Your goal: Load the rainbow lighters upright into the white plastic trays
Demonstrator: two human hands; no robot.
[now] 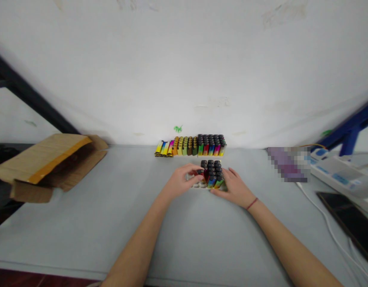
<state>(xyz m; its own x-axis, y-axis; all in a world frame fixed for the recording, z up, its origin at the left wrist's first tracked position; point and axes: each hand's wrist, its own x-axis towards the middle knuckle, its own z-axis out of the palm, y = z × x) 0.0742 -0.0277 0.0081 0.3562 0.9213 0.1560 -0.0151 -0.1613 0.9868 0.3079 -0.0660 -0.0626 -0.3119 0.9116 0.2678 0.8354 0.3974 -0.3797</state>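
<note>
A small white tray [198,186] of upright colourful lighters [213,172] with black caps stands at the middle of the grey table. My left hand [182,181] is curled, pinching a red lighter [201,173] at the tray's left side. My right hand [236,186] rests against the tray's right front corner, fingers laid along it and holding it steady. A red string circles my right wrist.
Against the white wall stands a longer row of lighters [191,146], some lying at its left end. An open cardboard box [49,163] lies at the left. At the right are a blurred purple item [287,164], a white device [339,173], a cable and a dark phone [349,221].
</note>
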